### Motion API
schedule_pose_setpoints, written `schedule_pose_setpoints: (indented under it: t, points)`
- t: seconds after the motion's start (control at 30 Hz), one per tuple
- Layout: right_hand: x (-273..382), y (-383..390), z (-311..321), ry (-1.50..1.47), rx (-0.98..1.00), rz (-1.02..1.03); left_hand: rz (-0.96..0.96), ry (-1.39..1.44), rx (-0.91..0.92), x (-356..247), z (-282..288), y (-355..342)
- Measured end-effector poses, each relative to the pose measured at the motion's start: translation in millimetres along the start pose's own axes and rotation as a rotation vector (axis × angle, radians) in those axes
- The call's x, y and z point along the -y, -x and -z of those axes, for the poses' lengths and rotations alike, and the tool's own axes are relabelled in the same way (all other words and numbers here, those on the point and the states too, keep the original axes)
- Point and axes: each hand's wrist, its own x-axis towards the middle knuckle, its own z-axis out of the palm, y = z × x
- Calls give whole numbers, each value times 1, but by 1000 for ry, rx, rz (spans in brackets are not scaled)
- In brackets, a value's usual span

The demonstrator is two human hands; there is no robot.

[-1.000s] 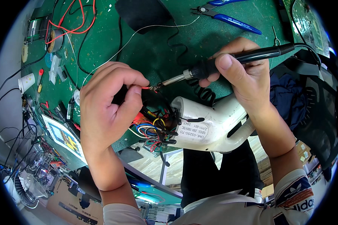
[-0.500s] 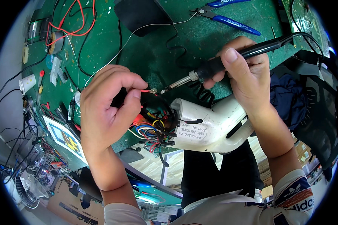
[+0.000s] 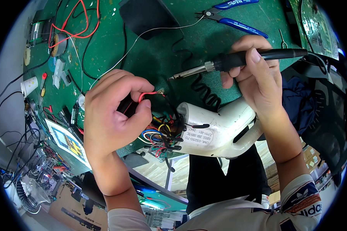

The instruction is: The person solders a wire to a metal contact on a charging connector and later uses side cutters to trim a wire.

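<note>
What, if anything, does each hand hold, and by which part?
The right hand holds a soldering iron by its black handle. The left hand seems to hold a red wire behind its silvery end; exact contact is unclear.

Left forearm (image 3: 119,183) enters at lower edge, inclined up and slightly left; wrist bent toward the right. Left hand (image 3: 108,109): back uppermost, light pinch grip, index finger (image 3: 137,82) arched, its tip apart from the thumb tip (image 3: 144,109); outer fingers largely hidden. Right forearm (image 3: 283,138) rises from lower right, leaning left. Right hand (image 3: 260,79): thumb side up, closed in a pen-like grip, thumb (image 3: 260,65) pressing along the front, fingers curled behind. Hands well apart.
</note>
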Motion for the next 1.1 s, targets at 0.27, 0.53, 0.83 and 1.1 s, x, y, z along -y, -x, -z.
schedule_pose_setpoints:
  t: [0.27,0.53,0.83,1.1]
  points:
    - [1,-2,16,-2,138,49,42,-44,-4,0,-1,2]
    - [1,-3,21,15,160,36,-32,9,61,4,5,2]
    - [9,0,13,29,130,-47,-168,15,54,11,8,0]
    - [8,0,10,20,104,-23,-175,61,48,12,7,1]
